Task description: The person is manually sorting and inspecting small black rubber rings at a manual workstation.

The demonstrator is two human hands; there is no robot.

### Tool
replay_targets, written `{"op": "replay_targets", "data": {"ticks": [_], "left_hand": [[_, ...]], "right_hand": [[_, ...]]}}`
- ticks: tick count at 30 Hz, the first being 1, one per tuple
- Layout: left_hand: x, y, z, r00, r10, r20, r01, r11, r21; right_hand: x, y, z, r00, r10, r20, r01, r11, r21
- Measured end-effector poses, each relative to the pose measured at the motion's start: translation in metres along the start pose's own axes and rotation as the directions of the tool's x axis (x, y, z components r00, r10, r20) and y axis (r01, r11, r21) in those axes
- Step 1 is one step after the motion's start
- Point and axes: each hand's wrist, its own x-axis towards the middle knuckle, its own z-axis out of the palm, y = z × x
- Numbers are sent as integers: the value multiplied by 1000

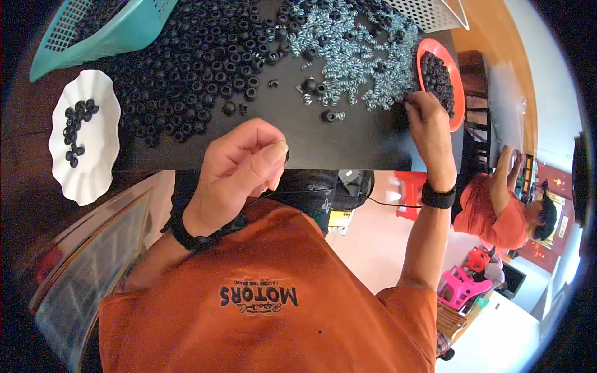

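Observation:
My left hand (245, 155) is closed over the table's near edge, thumb against the bent fingers. A sliver of a small black part (286, 156) shows at the thumb tip. At the right, my right hand (429, 124) has its fingers pinched together beside an orange-red plate (458, 93). Whatever lies between those fingertips is hidden. Small black parts (437, 78) are heaped on that plate. Many black ring-shaped caps (186, 81) spread over the left and middle of the dark table (348, 146). Small silvery coil springs (348, 62) lie in a pile right of them.
A white scalloped dish (99, 149) with several black parts stands at the left. Behind it is a teal basket (134, 31); a white perforated basket (429, 12) sits at the back right. Another person (497, 211) is at the right, beyond the table. A red stool (407, 193) stands below.

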Motion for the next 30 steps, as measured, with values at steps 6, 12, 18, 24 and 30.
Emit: {"op": "replay_targets", "data": {"ticks": [6, 12, 18, 24, 30], "left_hand": [[-1, -4, 1, 1000, -14, -27, 14, 1000, -12], [-1, -2, 1, 1000, 1, -25, -1, 1000, 3], [-1, -5, 0, 1000, 2, -30, -2, 1000, 11], [0, -3, 1, 1000, -9, -25, 10, 1000, 26], [1, -3, 2, 999, -18, -27, 17, 999, -49]], "right_hand": [[-19, 2, -2, 994, 103, -20, -97, 977, 189], [-23, 7, 0, 993, 106, -59, -95, 982, 162], [-20, -7, 0, 989, 140, -50, -125, 966, 226], [-11, -2, 9, 998, 59, -27, -54, 985, 163], [-24, -16, 6, 994, 17, -104, -11, 998, 57]]}}
